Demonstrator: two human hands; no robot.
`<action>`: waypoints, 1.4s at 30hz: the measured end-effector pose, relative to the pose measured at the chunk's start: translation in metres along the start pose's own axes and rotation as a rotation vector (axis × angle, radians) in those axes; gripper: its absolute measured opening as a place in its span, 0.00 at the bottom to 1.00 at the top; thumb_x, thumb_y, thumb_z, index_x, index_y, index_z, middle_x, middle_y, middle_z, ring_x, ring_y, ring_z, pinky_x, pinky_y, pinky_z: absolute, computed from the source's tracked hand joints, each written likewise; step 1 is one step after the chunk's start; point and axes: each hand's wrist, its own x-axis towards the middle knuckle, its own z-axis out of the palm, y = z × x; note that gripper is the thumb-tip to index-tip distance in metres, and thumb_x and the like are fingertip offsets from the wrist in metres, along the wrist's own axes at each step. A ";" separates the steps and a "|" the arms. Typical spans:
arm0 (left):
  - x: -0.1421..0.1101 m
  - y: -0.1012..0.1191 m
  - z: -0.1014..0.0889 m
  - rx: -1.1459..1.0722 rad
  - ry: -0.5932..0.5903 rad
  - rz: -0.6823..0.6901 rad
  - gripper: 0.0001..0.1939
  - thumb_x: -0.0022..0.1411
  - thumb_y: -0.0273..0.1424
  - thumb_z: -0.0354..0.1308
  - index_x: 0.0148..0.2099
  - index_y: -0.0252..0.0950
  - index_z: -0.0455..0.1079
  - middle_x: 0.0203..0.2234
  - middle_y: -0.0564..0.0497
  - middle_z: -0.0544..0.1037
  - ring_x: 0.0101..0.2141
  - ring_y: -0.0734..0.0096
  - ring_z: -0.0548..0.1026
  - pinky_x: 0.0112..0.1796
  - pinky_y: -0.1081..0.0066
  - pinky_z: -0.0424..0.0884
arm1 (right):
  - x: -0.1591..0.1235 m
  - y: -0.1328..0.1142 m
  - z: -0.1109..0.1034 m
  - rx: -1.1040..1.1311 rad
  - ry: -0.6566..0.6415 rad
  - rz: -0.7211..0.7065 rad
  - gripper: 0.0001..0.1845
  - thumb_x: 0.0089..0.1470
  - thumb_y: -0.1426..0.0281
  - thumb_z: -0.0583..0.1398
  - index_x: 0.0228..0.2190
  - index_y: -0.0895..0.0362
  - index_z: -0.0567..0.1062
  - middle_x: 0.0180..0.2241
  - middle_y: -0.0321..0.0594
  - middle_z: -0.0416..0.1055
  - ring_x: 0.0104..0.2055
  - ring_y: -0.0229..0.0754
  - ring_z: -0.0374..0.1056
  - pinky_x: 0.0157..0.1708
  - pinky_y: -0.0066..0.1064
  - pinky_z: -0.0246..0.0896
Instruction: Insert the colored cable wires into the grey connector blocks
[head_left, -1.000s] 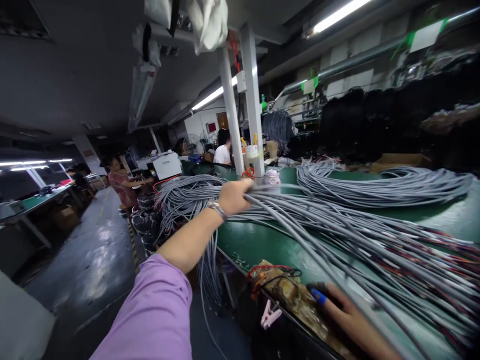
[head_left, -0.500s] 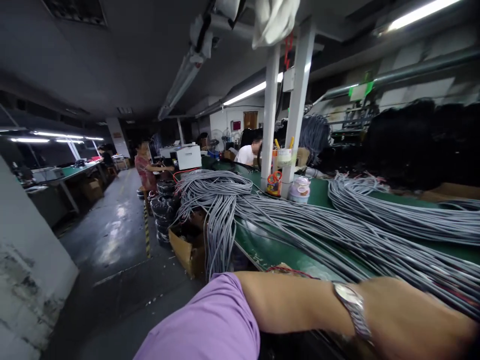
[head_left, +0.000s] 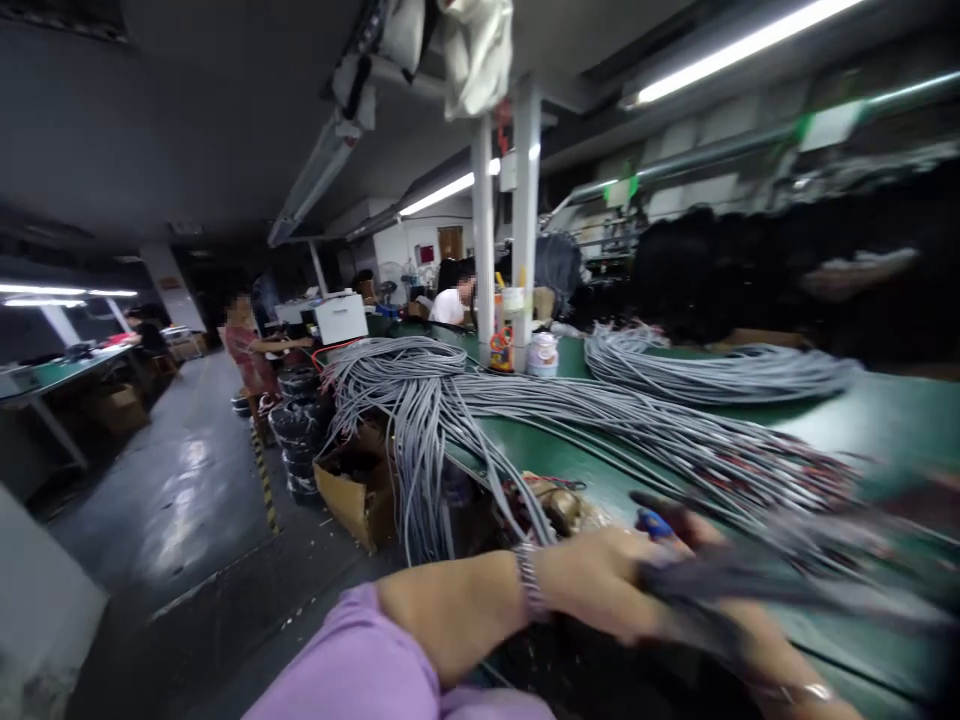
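Observation:
My left hand [head_left: 604, 580], below a metal-banded watch, reaches across the front edge of the bench. Its fingers close around a blurred bundle of grey cables [head_left: 795, 585] that stretches off to the right. Against the same bundle is my right hand [head_left: 739, 600], smeared by motion, with a bracelet at its wrist; its fingers seem wrapped round the cables. A small blue item [head_left: 654, 523] shows by the fingers, too blurred to name. Behind the hands, a long pile of grey cables [head_left: 570, 395] lies along the green bench, with red and dark wire ends at the right.
Another coil of grey cables [head_left: 697, 370] lies farther back. White posts [head_left: 525, 220] rise from the bench near a lidded jar [head_left: 543, 355]. An opened cardboard box [head_left: 360, 495] stands on the floor below hanging cables. A person [head_left: 251, 345] is by stacked black-wrapped coils [head_left: 294, 440].
The view has swung right. My left arm has drawn back from the right edge, and my right hand has come into view. Grey cables are now between the hands.

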 end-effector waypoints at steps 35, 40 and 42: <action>-0.134 -0.143 0.016 -0.687 -0.148 -0.393 0.45 0.44 0.66 0.46 0.41 0.29 0.73 0.26 0.41 0.78 0.25 0.66 0.74 0.21 0.73 0.59 | -0.094 -0.074 0.119 0.712 -0.412 0.379 0.28 0.52 0.47 0.53 0.33 0.59 0.77 0.21 0.38 0.72 0.17 0.37 0.64 0.18 0.28 0.62; -0.133 -0.145 0.019 -0.689 0.072 -0.425 0.39 0.51 0.61 0.48 0.42 0.29 0.73 0.26 0.45 0.77 0.27 0.66 0.74 0.29 0.70 0.66 | -0.091 -0.068 0.123 0.613 -0.382 0.309 0.26 0.54 0.50 0.54 0.35 0.59 0.77 0.27 0.41 0.75 0.26 0.41 0.69 0.30 0.33 0.67; -0.131 -0.144 0.014 -0.644 0.182 -0.393 0.36 0.55 0.59 0.46 0.41 0.30 0.73 0.27 0.47 0.77 0.28 0.66 0.73 0.32 0.68 0.68 | -0.091 -0.064 0.124 0.513 -0.358 0.228 0.23 0.53 0.52 0.56 0.34 0.59 0.77 0.30 0.41 0.75 0.33 0.43 0.69 0.38 0.35 0.66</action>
